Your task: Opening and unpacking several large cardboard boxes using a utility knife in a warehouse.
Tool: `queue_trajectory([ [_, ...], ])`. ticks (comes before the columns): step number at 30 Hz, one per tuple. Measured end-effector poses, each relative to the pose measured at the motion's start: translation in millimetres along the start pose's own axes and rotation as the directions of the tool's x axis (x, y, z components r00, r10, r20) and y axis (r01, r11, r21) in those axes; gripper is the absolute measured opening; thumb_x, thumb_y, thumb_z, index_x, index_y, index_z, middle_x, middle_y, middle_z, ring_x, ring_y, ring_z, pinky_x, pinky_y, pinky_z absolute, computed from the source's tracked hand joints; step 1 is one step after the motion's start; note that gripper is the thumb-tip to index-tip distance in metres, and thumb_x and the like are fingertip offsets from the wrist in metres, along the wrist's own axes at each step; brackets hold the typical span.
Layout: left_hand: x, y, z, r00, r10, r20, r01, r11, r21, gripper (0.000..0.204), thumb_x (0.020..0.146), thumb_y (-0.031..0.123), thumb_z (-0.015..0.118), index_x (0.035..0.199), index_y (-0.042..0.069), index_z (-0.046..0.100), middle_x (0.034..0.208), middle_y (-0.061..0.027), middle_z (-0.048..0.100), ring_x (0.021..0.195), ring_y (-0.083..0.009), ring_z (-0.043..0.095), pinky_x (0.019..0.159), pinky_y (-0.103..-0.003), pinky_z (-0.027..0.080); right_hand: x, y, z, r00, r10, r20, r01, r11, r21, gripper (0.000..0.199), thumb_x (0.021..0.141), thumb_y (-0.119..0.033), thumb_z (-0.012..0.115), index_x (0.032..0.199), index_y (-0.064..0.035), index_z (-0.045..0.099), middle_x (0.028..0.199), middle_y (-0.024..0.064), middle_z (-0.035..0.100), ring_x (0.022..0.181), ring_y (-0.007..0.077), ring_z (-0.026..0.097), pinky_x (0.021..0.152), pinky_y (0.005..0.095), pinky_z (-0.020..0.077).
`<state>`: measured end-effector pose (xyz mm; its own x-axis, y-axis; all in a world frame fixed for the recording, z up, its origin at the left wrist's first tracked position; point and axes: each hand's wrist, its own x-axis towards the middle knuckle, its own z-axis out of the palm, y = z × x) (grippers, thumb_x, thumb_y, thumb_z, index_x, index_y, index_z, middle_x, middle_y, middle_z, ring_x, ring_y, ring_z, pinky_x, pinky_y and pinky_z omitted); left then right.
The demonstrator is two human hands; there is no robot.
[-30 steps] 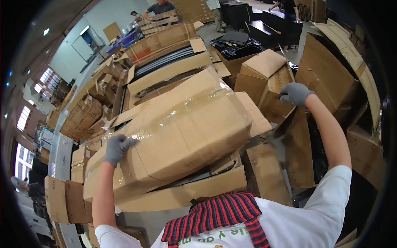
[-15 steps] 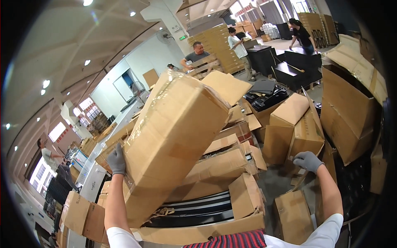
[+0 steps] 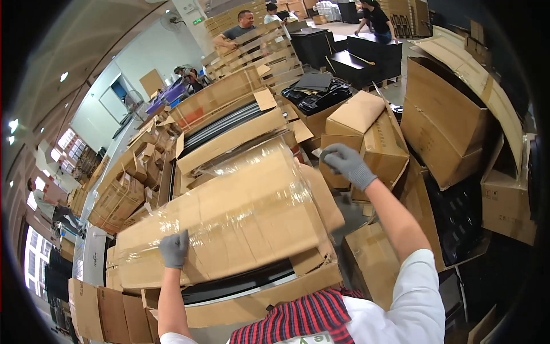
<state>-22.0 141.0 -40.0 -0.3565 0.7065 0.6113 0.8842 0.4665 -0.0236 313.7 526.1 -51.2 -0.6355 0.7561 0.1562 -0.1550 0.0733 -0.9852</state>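
Observation:
A large cardboard box [image 3: 240, 218] wrapped in clear film lies tilted across a pile of flattened cartons in front of me. My left hand [image 3: 173, 249], in a grey glove, presses on its near lower edge and holds it. My right hand [image 3: 346, 165], also gloved, hangs in the air just past the box's right end, its fingers bent and apart with nothing in them. It is above a smaller open brown carton [image 3: 366, 137]. Under the big box a long flat carton [image 3: 258, 295] shows a dark gap.
Cardboard cartons crowd all sides: a tall open one [image 3: 447, 120] at right, stacks [image 3: 120, 195] at left, a long flat one [image 3: 229, 135] behind. Wooden pallets [image 3: 263, 51] and dark panels [image 3: 366, 54] stand farther back, with several people working there.
The wrapped box, tipped up on end half a second ago, has come down to lie across the pile. My right hand rose from low right to the box's right end.

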Motion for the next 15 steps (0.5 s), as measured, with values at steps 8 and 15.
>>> queue_trajectory([
  [8, -1.0, 13.6, 0.6, 0.93, -0.209, 0.303, 0.212, 0.977, 0.023, 0.049, 0.085, 0.039, 0.049, 0.052, 0.003, 0.055, 0.052, -0.0179, 0.051, 0.049, -0.0359, 0.051, 0.049, -0.042, 0.039, -4.0, 60.9, 28.9, 0.992, 0.128, -0.018, -0.124, 0.983, 0.135, 0.02, 0.084, -0.013, 0.057, 0.099, -0.0008, 0.057, 0.074, 0.0021, 0.056, 0.062, 0.0064, 0.05, 0.056, 0.0198, 0.0427],
  [15, 9.7, 47.0, 1.6, 0.641, -0.101, 0.761, 0.043, 0.994, 0.096, 0.055, 0.085, 0.054, 0.038, 0.078, 0.007, 0.065, 0.077, -0.018, 0.063, 0.073, -0.0372, 0.059, 0.066, -0.044, 0.045, -15.6, 60.7, 38.7, 0.992, 0.128, 0.02, -0.13, 0.983, 0.131, 0.022, 0.085, -0.014, 0.055, 0.102, 0.0003, 0.055, 0.08, 0.0041, 0.058, 0.066, 0.0079, 0.054, 0.062, 0.0212, 0.0468],
])
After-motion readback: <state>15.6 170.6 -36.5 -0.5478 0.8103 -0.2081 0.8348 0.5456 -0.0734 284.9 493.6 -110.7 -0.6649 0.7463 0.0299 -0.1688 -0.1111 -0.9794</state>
